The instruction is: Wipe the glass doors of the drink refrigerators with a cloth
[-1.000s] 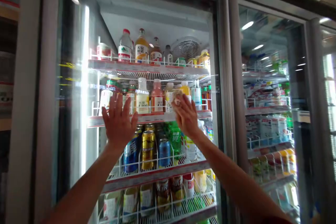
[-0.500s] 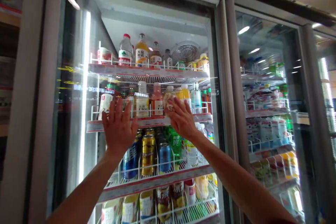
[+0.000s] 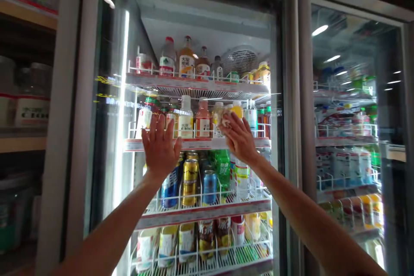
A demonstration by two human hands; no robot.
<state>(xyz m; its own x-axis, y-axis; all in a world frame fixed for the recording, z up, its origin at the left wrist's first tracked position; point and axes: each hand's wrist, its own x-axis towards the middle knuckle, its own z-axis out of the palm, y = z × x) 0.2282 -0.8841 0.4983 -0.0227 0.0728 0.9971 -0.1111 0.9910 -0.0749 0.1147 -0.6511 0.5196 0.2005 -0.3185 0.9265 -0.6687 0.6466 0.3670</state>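
Observation:
A glass cooler door (image 3: 207, 17) stands in front of me, lit from inside. My left hand (image 3: 161, 148) is up against the glass with its fingers spread, holding nothing. To its right, my right hand (image 3: 239, 138) presses a crumpled pale cloth (image 3: 226, 120) to the pane at the height of the second shelf. The cloth shows at the fingertips; the rest of it is hidden by the hand. Behind the glass, a pink bottle (image 3: 203, 118) and a white-capped bottle (image 3: 185, 118) stand between the two hands.
Cans such as a gold can (image 3: 189, 182) and a blue can (image 3: 209, 186) fill the shelf below. More bottles line the top shelf (image 3: 197, 82). A second cooler door (image 3: 349, 64) is on the right, past a grey door handle (image 3: 305, 116). Open shelving (image 3: 22, 142) stands at left.
My view has swung left, so the cooler sits further right in the picture. Both hands stay up at the glass; the cloth is still under my right hand, whose position on the pane differs little.

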